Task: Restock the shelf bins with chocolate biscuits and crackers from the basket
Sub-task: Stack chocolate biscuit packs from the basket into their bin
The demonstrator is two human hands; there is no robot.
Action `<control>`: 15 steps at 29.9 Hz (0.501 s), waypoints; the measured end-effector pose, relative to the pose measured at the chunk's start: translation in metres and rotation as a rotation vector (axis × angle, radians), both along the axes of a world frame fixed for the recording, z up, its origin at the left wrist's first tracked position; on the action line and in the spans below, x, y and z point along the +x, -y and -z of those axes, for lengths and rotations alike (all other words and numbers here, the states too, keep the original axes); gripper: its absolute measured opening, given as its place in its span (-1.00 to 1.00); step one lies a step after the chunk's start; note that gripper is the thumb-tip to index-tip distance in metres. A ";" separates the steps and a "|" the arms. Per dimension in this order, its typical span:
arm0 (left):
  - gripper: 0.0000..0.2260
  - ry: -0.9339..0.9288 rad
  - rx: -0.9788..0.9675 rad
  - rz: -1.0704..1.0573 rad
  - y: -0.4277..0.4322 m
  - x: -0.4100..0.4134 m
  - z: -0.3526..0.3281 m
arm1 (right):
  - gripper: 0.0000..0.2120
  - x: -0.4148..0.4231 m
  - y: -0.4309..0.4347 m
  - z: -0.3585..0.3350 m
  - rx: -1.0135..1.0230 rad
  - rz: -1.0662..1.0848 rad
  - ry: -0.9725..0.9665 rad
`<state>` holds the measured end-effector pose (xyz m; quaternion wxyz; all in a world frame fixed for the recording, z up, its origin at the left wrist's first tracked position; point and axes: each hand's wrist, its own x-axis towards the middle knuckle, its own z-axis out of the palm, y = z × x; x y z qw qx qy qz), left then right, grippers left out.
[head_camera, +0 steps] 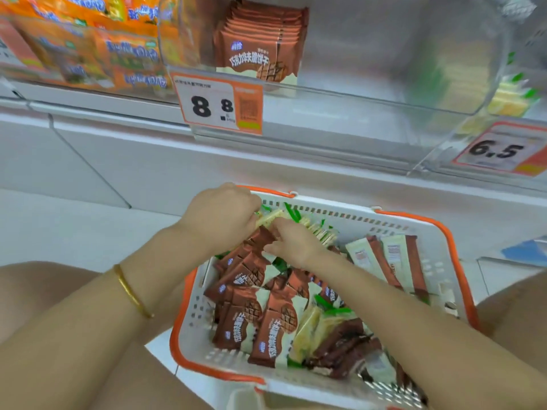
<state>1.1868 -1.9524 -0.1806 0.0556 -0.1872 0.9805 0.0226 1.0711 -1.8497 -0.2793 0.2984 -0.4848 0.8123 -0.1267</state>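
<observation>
White shop shelving up top, pale floor below. Clear shelf bin (355, 93), centre: one upright row of choc biscuit packets (260, 39) at its left side, price tag "8.8" (219, 103) on the front edge. Bin to the left holds orange packets (88, 48); bin to the right is blurred, yellow/green contents, tag "6.5" (500, 152). Basket (438, 223), white w/ orange rim, sits on floor between the person's knees, well below the bins. Inside: brown choc biscuit packs (266, 321) loosely piled, mostly near and left; pale cracker packs (307, 327) mixed in, more at the far end. Left grip (220, 216), at far-left corner of basket, fingers curled round a cracker pack (269, 216). Right grip (291, 247) just beside it, fingertips touching the same pack; cannot tell if it clamps. Gold bangle (131, 291) on left forearm.
</observation>
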 end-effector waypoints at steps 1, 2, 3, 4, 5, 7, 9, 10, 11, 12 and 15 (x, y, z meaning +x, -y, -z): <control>-0.74 0.018 0.002 -0.006 0.002 -0.002 0.002 | -0.73 0.006 0.005 0.010 -0.024 0.026 0.006; -0.74 0.035 0.008 -0.008 0.003 -0.002 0.003 | -0.72 0.011 0.009 0.016 -0.043 0.060 0.005; -0.74 0.049 0.012 -0.009 0.004 -0.003 0.005 | -0.72 0.012 0.013 0.021 -0.053 0.099 -0.005; -0.74 0.056 0.015 -0.010 0.004 -0.003 0.006 | -0.73 0.012 0.016 0.025 -0.053 0.120 -0.023; -0.74 0.063 0.017 -0.012 0.005 -0.003 0.007 | -0.75 0.011 0.018 0.027 -0.043 0.112 -0.038; -0.74 0.074 0.023 -0.013 0.005 -0.004 0.008 | -0.80 0.006 0.018 0.030 -0.041 0.060 -0.048; -0.74 0.086 0.029 -0.013 0.006 -0.004 0.009 | -0.73 -0.001 0.014 0.026 -0.081 0.048 0.010; -0.75 0.082 0.033 -0.015 0.007 -0.005 0.009 | -0.74 -0.005 0.010 0.020 -0.127 0.064 0.067; -0.75 0.073 0.044 -0.019 0.008 -0.005 0.009 | -0.79 -0.009 0.005 0.012 -0.188 0.094 0.132; -0.74 0.060 0.066 -0.027 0.010 -0.006 0.008 | -0.84 -0.013 -0.001 0.002 -0.251 0.131 0.198; -0.70 0.038 0.212 -0.044 0.015 -0.010 0.005 | -0.83 -0.029 -0.022 -0.032 -0.400 0.256 0.335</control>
